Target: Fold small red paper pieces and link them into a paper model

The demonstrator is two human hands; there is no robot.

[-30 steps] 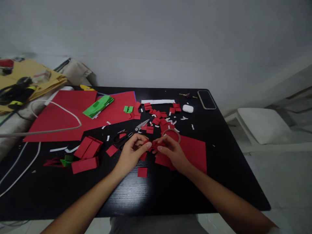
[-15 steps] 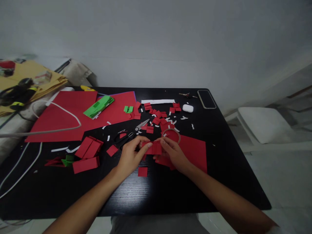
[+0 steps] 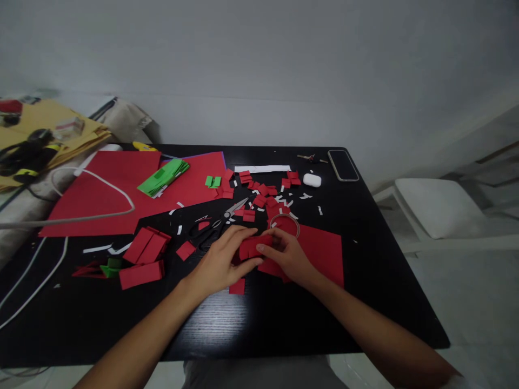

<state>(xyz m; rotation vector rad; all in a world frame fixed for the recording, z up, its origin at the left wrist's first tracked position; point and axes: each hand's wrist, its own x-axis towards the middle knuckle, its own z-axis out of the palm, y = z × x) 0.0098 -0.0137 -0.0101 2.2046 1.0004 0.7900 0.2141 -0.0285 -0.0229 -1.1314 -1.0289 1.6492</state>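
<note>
Left hand [image 3: 225, 262] slid over red piece [image 3: 255, 246] | right hand [image 3: 287, 256] pinches edge

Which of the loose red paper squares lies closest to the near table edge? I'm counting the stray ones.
The small red square just below the left hand; the other loose squares lie farther back, near the scissors.

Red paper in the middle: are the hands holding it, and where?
Yes. Both hands hold a small folded red paper piece: the left hand grips its left end, the right hand its right end, just above the black table.
</note>
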